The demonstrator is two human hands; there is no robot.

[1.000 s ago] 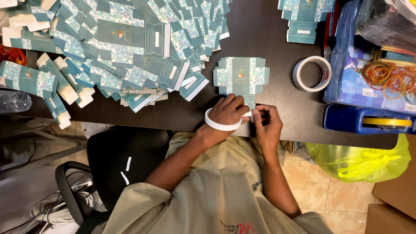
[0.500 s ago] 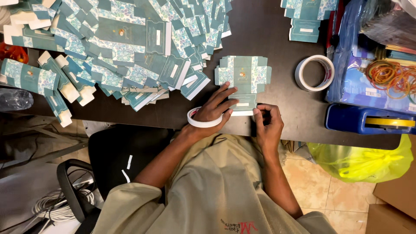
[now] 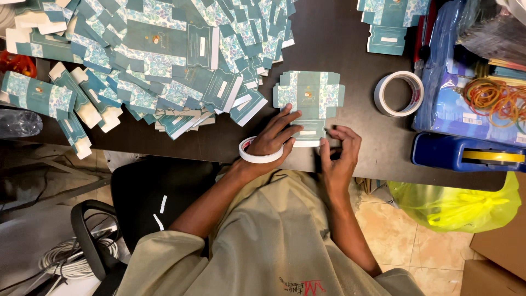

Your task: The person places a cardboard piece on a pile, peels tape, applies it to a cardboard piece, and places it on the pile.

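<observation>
A flat, unfolded teal patterned carton blank (image 3: 309, 96) lies on the dark table (image 3: 339, 44) in front of me. My left hand (image 3: 278, 136) rests on its lower flap with fingers spread, pressing it down. A white tape roll (image 3: 253, 155) sits like a ring around that hand's wrist. My right hand (image 3: 341, 153) is just right of the flap, fingers curled and apart, with the fingertips at the flap's right end. A pale strip (image 3: 307, 143) runs along the flap's bottom edge between both hands.
A large heap of similar teal carton blanks (image 3: 164, 60) covers the table's left. A bigger tape roll (image 3: 399, 93) lies at right, beside rubber bands (image 3: 493, 98) on blue packets and a blue tape dispenser (image 3: 466, 156). More cartons (image 3: 392, 22) lie at the back right. A yellow bag (image 3: 460, 205) hangs below the table edge.
My left hand has moved up from the table's near edge onto the blank's lower flap, carrying the tape roll on its wrist. My right hand has loosened its pinch and spread its fingers.
</observation>
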